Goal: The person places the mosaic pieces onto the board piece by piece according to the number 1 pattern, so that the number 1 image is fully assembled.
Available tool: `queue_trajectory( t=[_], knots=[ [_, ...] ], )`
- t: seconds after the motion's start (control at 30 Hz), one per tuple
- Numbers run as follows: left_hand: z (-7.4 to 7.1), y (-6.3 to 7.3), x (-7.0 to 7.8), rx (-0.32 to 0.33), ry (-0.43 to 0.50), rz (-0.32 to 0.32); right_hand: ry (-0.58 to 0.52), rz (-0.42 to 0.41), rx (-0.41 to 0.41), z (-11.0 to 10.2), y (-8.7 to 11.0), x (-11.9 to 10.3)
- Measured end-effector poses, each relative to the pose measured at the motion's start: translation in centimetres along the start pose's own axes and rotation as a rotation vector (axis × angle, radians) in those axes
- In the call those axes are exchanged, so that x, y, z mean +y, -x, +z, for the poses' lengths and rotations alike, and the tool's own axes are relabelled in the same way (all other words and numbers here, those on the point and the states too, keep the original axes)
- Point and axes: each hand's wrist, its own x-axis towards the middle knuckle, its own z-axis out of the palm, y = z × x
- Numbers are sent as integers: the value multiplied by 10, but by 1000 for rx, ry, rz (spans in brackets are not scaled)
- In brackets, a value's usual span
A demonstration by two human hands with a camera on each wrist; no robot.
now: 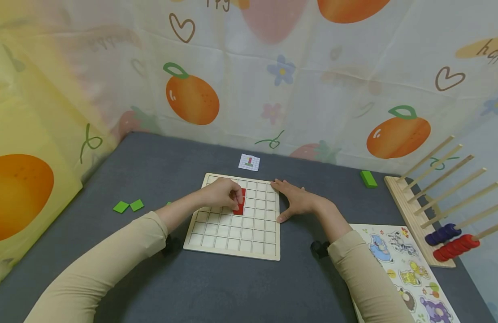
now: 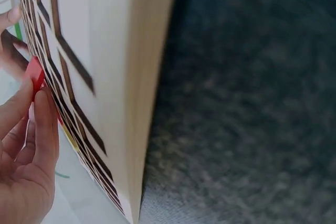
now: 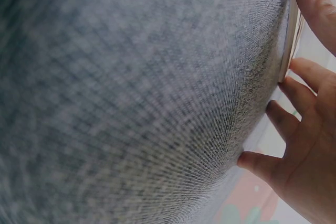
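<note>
One red tile [image 2: 34, 73], likely light, stiff, best held edgewise, pinched by left hand [image 1: 221, 193]; right hand [image 1: 298, 200] splayed against board [image 1: 236, 232]

A pale wooden grid board [image 1: 240, 233] lies flat toward the far edge of the table [image 1: 232, 289]. Over its squares, the left hand [image 1: 219, 194] pinches a tilted red tile [image 2: 34, 72].

Head view: you had even, muted light, soft shadows on the table [image 1: 216, 291] under your sleeves [image 1: 107, 264]. Left wrist: table was dark, blurred; your board's [image 2: 126, 77] near edge lay out of focus. Right wrist: upper-left corner was dim, smeared.
</note>
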Motion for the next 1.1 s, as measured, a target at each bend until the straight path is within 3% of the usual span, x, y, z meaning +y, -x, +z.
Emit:
queue_trajectory(
  t=[0.27,0.63,0.93,1.1],
  knots=[
    [3,-1,-1,39,-52,59,4,7,1,0,1,0],
    [8,-2,2,80,-157,45,3,-1,9,1,1,1],
    [10,1,8,62,-214,76,0,-1,8,1,0,2],
    [9,2,4,64,-222,91,3,-7,8,2,-1,2]
  ],
)
